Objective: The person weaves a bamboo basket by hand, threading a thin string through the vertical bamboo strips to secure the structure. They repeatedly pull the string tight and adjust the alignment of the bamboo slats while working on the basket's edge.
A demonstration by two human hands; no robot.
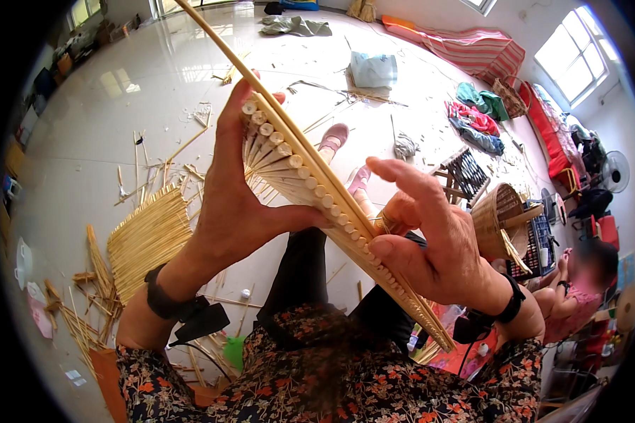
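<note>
A panel of pale reed stalks (282,173), laid side by side with round cut ends in a row, tilts diagonally in front of me. A long, thin yellow strip (233,60) runs along its edge and sticks out past the upper left end. My left hand (236,187) grips the panel's upper part, thumb pressed on the stalks and fingers behind the edge. Lower down, my right hand (437,236) has its thumb against the row of ends and its other fingers at the far side of the edge, with the index finger raised.
A finished-looking reed mat (148,240) lies on the floor at left, near loose stalks (95,275). At right stand a woven basket (497,218) and a small folding stool (462,173). Another person (575,289) sits at the far right. A plastic bag (374,69) lies ahead.
</note>
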